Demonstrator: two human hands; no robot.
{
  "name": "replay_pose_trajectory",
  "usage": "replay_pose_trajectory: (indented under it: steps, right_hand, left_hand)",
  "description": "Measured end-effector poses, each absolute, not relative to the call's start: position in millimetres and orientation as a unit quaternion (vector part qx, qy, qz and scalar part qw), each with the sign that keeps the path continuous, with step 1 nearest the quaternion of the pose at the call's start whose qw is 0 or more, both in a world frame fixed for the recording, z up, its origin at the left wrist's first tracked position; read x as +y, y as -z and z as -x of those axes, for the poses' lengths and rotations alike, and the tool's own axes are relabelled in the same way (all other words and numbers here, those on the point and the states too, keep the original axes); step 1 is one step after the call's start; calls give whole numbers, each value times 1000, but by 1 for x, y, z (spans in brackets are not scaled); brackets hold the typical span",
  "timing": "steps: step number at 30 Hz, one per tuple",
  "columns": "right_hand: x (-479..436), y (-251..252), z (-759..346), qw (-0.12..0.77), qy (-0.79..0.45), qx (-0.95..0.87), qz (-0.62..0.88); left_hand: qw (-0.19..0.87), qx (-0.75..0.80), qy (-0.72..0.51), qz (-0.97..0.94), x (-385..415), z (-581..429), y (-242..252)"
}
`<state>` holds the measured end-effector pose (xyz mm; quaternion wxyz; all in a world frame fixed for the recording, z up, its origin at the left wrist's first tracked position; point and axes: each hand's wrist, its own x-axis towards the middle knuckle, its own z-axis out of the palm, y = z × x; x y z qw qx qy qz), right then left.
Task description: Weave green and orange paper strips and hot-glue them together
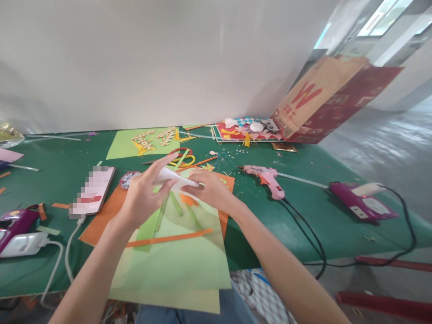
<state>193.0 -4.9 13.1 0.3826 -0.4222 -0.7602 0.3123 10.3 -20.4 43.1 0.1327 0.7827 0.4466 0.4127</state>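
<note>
Both hands meet above the light green paper sheets (182,265) at the table's near edge. My left hand (143,195) and my right hand (211,190) together pinch a small white rolled or folded piece of paper (175,177) held between them. The left hand's index finger stretches out along the white piece while the other fingers curl. Under the hands lie green paper strips (175,203) and an orange strip (168,238) on an orange sheet (101,222).
A pink glue gun (266,178) with a black cord lies right of the hands. A phone (92,190) lies to the left, a white charger block (22,244) further left. A cardboard box (317,101) leans at the back right beside colourful paper crafts (243,129). The green table (297,220) ends at the right.
</note>
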Motion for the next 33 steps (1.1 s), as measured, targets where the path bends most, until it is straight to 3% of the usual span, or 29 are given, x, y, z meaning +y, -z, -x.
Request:
replay_pose_trajectory:
  steps: [4, 7, 10, 12, 21, 33]
  right_hand:
    - [-5, -15, -193, 401, -407, -689, 447]
    - [-5, -16, -194, 417, -525, -588, 452]
    - [-4, -14, -194, 437, -596, -497, 454]
    - [-3, -12, -192, 446, -611, -460, 464]
    - [-1, -3, -185, 447, -646, -414, 460]
    - [-4, 0, -177, 464, -528, -488, 517]
  left_hand:
    - [178, 436, -534, -703, -17, -13, -36]
    - [290, 423, -613, -601, -10, -17, -28]
    - [463, 440, -525, -563, -5, -20, -20]
    - [523, 442, -461, -565, -5, -23, -16]
    - [392, 461, -569, -556, -13, -36, -5]
    - [371, 496, -520, -588, -13, -33, 1]
